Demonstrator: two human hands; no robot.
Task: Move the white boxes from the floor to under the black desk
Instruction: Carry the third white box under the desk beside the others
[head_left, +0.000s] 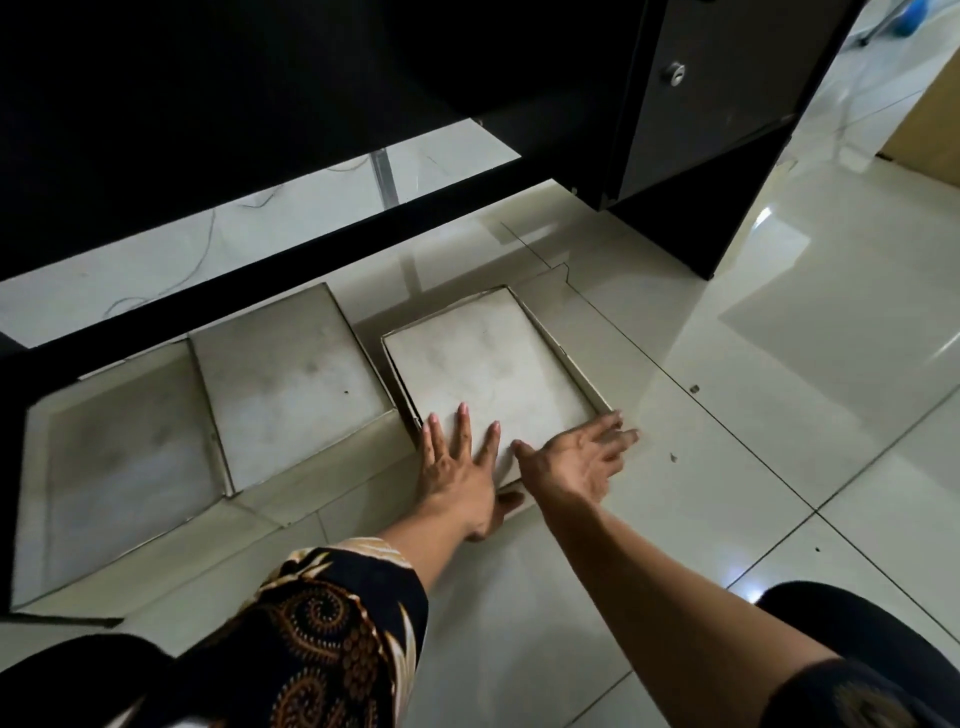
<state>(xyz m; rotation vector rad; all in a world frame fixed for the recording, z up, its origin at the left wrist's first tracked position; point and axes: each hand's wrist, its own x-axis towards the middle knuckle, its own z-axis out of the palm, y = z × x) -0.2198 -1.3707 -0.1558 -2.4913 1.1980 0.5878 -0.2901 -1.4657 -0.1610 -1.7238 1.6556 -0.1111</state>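
Three flat white boxes lie side by side on the tiled floor at the front of the black desk (260, 93). The right box (488, 364) is nearest my hands. My left hand (457, 467) lies flat on its near end, fingers spread, thumb under the near edge. My right hand (576, 457) is open, palm tilted, at the box's near right corner, slightly blurred. The middle box (291, 384) and the left box (119, 462) sit further left, the left one in the desk's shadow.
The desk's drawer unit (701, 93) with a round lock stands at the upper right. A black crossbar (260, 260) runs behind the boxes. Thin cables lie on the floor behind it. My knees fill the bottom corners. Glossy tiles (779, 415) spread to the right.
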